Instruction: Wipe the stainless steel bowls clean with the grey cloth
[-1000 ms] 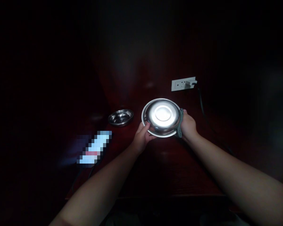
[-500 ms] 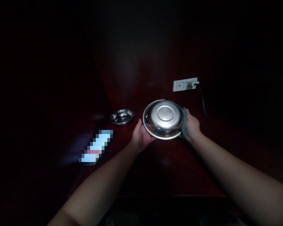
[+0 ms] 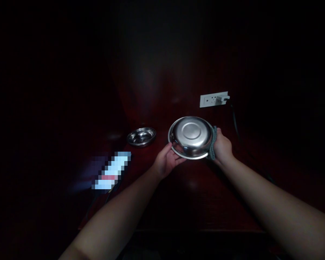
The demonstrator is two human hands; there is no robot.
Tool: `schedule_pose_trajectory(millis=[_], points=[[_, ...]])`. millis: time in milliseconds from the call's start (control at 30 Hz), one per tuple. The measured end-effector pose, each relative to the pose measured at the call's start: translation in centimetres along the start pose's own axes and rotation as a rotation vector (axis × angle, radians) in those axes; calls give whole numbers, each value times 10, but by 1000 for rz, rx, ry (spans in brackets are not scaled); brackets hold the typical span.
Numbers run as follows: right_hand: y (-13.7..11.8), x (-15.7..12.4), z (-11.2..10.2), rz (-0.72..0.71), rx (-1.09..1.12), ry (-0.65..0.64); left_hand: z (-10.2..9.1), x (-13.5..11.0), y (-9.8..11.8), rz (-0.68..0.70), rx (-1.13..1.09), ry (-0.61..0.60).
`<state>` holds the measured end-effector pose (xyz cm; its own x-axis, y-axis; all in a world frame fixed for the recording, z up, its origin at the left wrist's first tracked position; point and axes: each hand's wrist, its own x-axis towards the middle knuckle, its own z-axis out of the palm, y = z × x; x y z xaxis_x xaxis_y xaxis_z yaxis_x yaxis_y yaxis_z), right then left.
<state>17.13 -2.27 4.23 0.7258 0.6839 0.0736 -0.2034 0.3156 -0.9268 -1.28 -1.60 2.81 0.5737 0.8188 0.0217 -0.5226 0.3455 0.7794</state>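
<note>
A shiny steel bowl (image 3: 191, 130) is held bottom up above the dark red table, its ringed base facing me. My left hand (image 3: 166, 160) grips its lower left rim, thumb at the edge and fingers reaching underneath. On the other side, my right hand (image 3: 222, 145) is closed on a grey-green cloth (image 3: 213, 142) pressed against the bowl's right rim. The cloth's far part and most right fingers are hidden behind the bowl. A second steel bowl (image 3: 141, 137) stands upright on the table, left of my left hand.
A bright-screened device, blurred out, (image 3: 112, 171) lies at the table's left. On the back wall is a white socket plate (image 3: 213, 99) with a plug and a dark cable (image 3: 234, 117) hanging down. The table's front edge (image 3: 200, 230) runs below my forearms. Surroundings are very dark.
The held bowl has shifted slightly right in the view and turned a little. My left hand's grip has moved along the rim, its fingers showing more below it. The right hand stays on the cloth.
</note>
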Motion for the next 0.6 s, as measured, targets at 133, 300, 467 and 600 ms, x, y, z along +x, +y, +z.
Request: schedule_pose_trajectory(millis=[133, 300, 467, 600], points=[[-1, -1, 0, -5, 10, 40, -4, 1, -1, 4, -16, -37], [1, 1, 0, 31, -16, 15, -4, -3, -6, -34, 56, -104], [0, -3, 0, 86, -42, -113, -6, 0, -11, -32, 118, -14], [1, -3, 0, 124, -43, -166, -11, 5, -11, -12, 184, 79]])
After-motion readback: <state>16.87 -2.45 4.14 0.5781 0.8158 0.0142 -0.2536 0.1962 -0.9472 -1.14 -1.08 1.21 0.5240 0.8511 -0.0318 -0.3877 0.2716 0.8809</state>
